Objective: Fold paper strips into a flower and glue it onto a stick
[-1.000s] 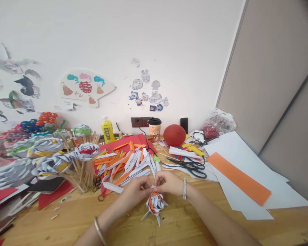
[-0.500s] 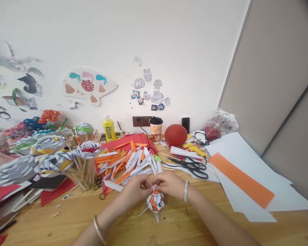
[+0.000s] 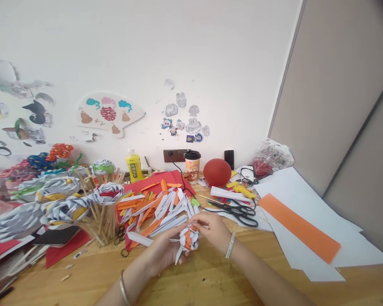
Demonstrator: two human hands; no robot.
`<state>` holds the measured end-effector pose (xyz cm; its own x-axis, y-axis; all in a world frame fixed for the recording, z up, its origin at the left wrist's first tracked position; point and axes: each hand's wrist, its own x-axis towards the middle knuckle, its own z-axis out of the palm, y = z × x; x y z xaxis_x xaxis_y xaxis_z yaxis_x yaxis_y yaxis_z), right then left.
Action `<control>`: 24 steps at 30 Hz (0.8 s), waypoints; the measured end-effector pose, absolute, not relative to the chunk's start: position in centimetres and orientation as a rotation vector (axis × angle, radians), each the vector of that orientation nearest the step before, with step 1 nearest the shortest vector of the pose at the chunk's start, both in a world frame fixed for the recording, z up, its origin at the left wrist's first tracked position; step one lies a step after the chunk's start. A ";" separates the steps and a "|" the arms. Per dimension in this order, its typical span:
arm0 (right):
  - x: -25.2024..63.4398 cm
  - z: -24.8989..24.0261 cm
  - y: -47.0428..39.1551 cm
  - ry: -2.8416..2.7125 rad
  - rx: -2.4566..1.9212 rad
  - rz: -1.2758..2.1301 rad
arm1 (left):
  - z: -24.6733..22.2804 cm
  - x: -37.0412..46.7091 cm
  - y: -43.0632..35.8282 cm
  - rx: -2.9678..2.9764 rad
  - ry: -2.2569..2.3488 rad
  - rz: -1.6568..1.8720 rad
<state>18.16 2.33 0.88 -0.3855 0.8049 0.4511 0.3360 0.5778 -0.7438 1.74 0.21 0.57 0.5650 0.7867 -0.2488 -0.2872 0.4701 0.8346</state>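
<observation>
A small folded-paper flower in white and orange rests in my left hand, whose fingers curl under and around it. Loose white paper ends stick out from its lower left side. My right hand is at the flower's upper right edge, thumb and fingers closed on the paper there; the fingertips are partly hidden. Just beyond both hands lies a heap of folded paper strips in white and orange, with a few green pieces.
Black scissors, a yellow glue gun, a red balloon and a lidded cup stand or lie behind. White sheets with an orange strip are right. Finished paper flowers on sticks fill the left.
My left hand has moved under the flower and now cradles it. The flower is raised and turned slightly left, while my right hand stays at its upper edge. The view has tilted slightly.
</observation>
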 end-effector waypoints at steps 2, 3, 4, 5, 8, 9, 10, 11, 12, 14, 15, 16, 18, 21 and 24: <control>18.4 1.2 2.3 -2.050 -0.929 0.621 | 0.5 1.7 0.2 0.864 0.689 0.743; 18.5 1.3 2.3 -2.079 -0.934 0.590 | 0.5 1.7 0.1 0.885 0.683 0.748; 18.6 1.2 2.4 -2.107 -0.931 0.557 | 0.5 1.7 0.1 0.902 0.680 0.751; 18.7 1.1 2.5 -2.134 -0.920 0.512 | 0.5 1.7 0.1 0.912 0.680 0.750; 18.9 0.5 2.8 -2.213 -0.834 0.312 | 0.4 1.7 0.0 0.918 0.667 0.757; 18.9 0.4 2.8 -2.225 -0.804 0.260 | 0.4 1.7 0.0 0.921 0.658 0.762; 18.9 0.3 2.8 -2.228 -0.779 0.235 | 0.4 1.7 0.0 0.926 0.650 0.768; 19.0 0.3 2.8 -2.223 -0.758 0.238 | 0.5 1.7 0.0 0.932 0.645 0.777; 19.0 0.4 2.6 -2.210 -0.741 0.263 | 0.5 1.7 0.1 0.937 0.645 0.792; 19.2 0.7 2.2 -2.175 -0.722 0.340 | 0.7 1.6 0.1 0.947 0.644 0.845; 19.2 1.0 2.0 -2.162 -0.712 0.369 | 0.8 1.6 0.1 0.954 0.641 0.877; 19.3 1.2 1.8 -2.156 -0.697 0.384 | 0.9 1.5 0.1 0.962 0.638 0.906; 19.3 1.6 1.4 -2.151 -0.647 0.379 | 1.3 1.5 0.0 0.979 0.633 0.943; 19.2 1.9 1.1 -2.110 -0.616 0.385 | 1.8 1.4 -0.2 1.003 0.640 0.969; 19.1 2.0 1.0 -2.094 -0.653 0.390 | 2.0 1.4 -0.4 1.024 0.652 0.970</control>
<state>19.07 0.97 1.95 -0.4722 0.5825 0.6616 0.3052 0.8121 -0.4973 1.42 -0.42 1.96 0.4434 0.8962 -0.0151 -0.3523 0.1898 0.9164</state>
